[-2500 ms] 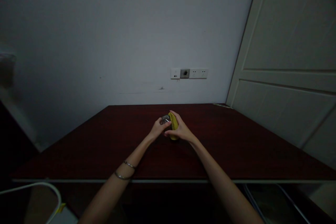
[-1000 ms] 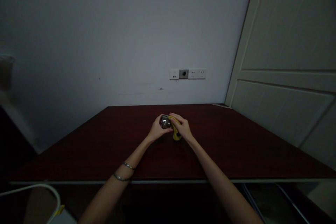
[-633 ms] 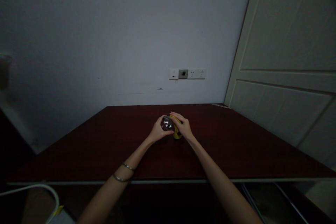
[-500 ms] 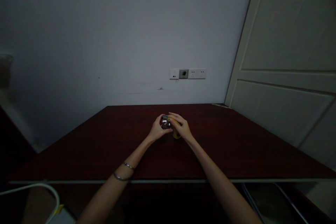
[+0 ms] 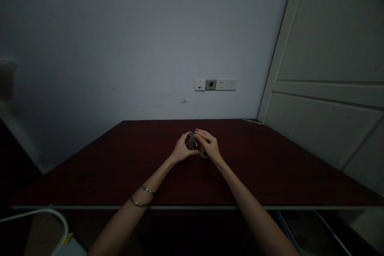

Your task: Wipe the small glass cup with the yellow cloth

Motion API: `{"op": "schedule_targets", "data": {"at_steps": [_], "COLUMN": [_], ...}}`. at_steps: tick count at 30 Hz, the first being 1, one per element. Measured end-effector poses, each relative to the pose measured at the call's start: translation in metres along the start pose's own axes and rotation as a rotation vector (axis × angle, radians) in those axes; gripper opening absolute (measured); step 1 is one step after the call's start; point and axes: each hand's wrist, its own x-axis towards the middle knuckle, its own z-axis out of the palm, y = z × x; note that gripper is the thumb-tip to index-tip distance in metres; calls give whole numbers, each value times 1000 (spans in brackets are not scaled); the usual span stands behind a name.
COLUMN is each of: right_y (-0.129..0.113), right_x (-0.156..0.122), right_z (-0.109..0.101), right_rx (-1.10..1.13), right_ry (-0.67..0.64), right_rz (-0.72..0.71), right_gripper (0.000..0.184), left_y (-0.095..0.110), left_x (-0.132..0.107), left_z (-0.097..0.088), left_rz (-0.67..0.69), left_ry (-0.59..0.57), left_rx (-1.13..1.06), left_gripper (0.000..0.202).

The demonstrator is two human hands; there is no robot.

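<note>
Both my hands meet over the middle of a dark red-brown table [image 5: 120,168]. My left hand [image 5: 181,151] is closed round a small shiny metal object [image 5: 191,142], holding it from the left. My right hand [image 5: 210,145] presses a yellow cloth or sponge [image 5: 203,153] against that object, fingers curled over the top. Most of the yellow piece is hidden under my right hand. Two thin bangles [image 5: 141,196] sit on my left forearm. The room is dim, so I cannot make out what the metal object is.
A white wall stands behind the table with a row of sockets [image 5: 215,84]. A pale panelled door [image 5: 330,88] runs along the right side. A white cable or tube [image 5: 45,214] curves below the table's front edge at lower left.
My right hand has slid the yellow piece across the metal object, turning from side-on to over its top. My left hand has kept its grip and both have stayed in place.
</note>
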Motion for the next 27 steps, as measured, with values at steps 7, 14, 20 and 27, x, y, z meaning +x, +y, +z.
{"op": "schedule_targets", "data": {"at_steps": [7, 14, 20, 27], "right_y": [-11, -10, -30, -21], "right_x": [-1, 19, 13, 28], "right_z": [4, 5, 6, 15], "right_rx": [-129, -142, -305, -253], "right_ry": [-35, -70, -268, -154], "right_rz": [-79, -9, -193, -110], "right_gripper": [20, 22, 18, 18], "left_y": [-5, 2, -3, 6], "left_x": [0, 0, 2, 2], "left_z": [2, 1, 4, 2], "left_rz": [-4, 49, 54, 52], "left_ry": [56, 32, 92, 113], "left_rx": [-7, 61, 72, 80], "left_gripper": [84, 83, 71, 68]}}
